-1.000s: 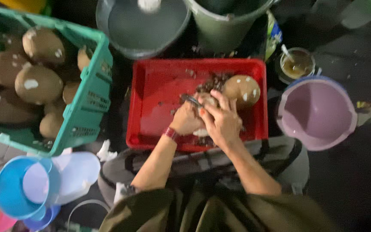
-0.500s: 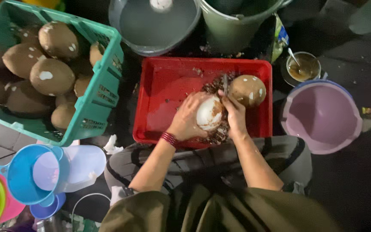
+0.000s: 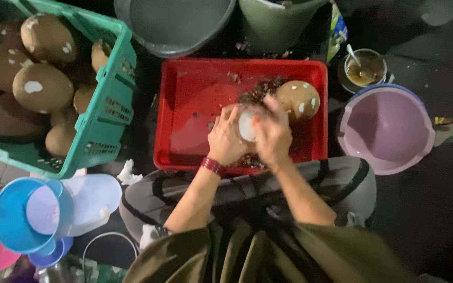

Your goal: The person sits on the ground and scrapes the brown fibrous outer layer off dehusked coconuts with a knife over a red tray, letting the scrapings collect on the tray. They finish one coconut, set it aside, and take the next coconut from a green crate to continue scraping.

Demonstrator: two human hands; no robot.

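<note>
Pale coconut (image 3: 247, 124) clasped between left hand (image 3: 226, 139) and right hand (image 3: 271, 133), over red tray (image 3: 195, 105). Coconut mostly hidden by fingers; tool blurred, not discernible. Brown coconut (image 3: 298, 98) just beside. Versus half second earlier: less white surface shown, right hand shifted over it.

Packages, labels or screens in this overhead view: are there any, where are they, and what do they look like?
Printed packet: at the top, between the green bucket and the small cup of brown liquid; a crumpled plastic pouch in green, yellow and blue, mostly hidden.
No signs or screens show.
The red tray, where both hands hold a pale coconut, shows no label.
</note>
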